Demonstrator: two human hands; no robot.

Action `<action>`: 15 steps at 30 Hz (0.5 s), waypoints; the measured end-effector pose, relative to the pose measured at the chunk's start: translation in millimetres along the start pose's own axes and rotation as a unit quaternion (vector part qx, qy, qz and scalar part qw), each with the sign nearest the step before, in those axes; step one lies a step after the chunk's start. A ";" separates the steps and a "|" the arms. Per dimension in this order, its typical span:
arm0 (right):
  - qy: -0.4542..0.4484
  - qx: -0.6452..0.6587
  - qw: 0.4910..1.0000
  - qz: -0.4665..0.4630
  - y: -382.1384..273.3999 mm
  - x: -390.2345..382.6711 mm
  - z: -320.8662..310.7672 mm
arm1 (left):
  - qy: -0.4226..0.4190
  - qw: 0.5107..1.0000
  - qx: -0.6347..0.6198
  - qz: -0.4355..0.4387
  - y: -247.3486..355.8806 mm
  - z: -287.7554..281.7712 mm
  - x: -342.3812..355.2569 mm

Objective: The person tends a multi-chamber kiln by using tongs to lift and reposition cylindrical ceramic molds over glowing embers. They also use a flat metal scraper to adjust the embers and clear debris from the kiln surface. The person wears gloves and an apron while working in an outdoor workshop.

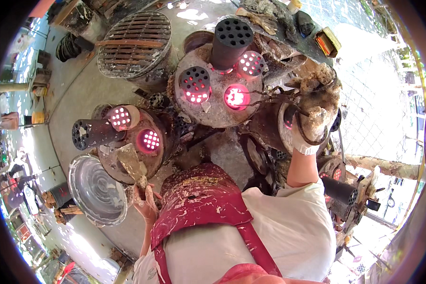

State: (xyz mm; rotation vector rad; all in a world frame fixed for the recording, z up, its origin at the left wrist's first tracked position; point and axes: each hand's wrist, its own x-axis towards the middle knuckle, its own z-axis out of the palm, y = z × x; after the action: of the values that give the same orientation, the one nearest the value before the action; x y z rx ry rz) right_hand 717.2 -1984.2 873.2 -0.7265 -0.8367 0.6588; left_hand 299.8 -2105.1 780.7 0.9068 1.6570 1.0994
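Observation:
My left hand [146,203] grips the handle of a pale, crusted scraper [132,158], whose flat blade overlaps the top of the left cylindrical stove [111,161] with its glowing perforated coal briquettes [150,140]. My right hand [307,132], in a dirty white glove, grips black iron tongs [274,97] at the right stove [265,135]. The tongs' thin arms reach toward a glowing round hole [236,96] in the middle stove's top [206,116]. A tall black briquette [231,38] stands on that stove, beside shorter, partly red ones [194,84]. The glove partly hides the tongs' handles.
A slatted drum [135,31] stands behind the left stove. A shallow metal basin [94,187] lies at the left. More black briquettes [338,189] and another stove are at the right. A small box [327,42] sits on a dark ledge at the back. A mesh fence [369,118] runs along the right.

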 end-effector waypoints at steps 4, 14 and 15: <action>-0.003 -0.063 0.997 0.049 3.5 4.7 -3.1 | 0.000 1.000 -0.006 0.000 -2.8 -1.8 1.0; -0.189 -0.098 0.975 0.057 26.6 26.0 7.9 | 0.008 1.000 0.007 0.005 -5.2 -4.3 3.7; -0.218 -0.103 0.969 0.060 31.6 29.9 7.1 | 0.009 1.000 0.004 0.002 -5.5 -4.7 4.2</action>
State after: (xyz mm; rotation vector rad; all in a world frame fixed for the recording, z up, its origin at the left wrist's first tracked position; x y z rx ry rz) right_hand 719.3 -1941.0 864.3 -0.8389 -1.2869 0.8659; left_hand 293.6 -2104.4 775.2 0.9070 1.6767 1.1073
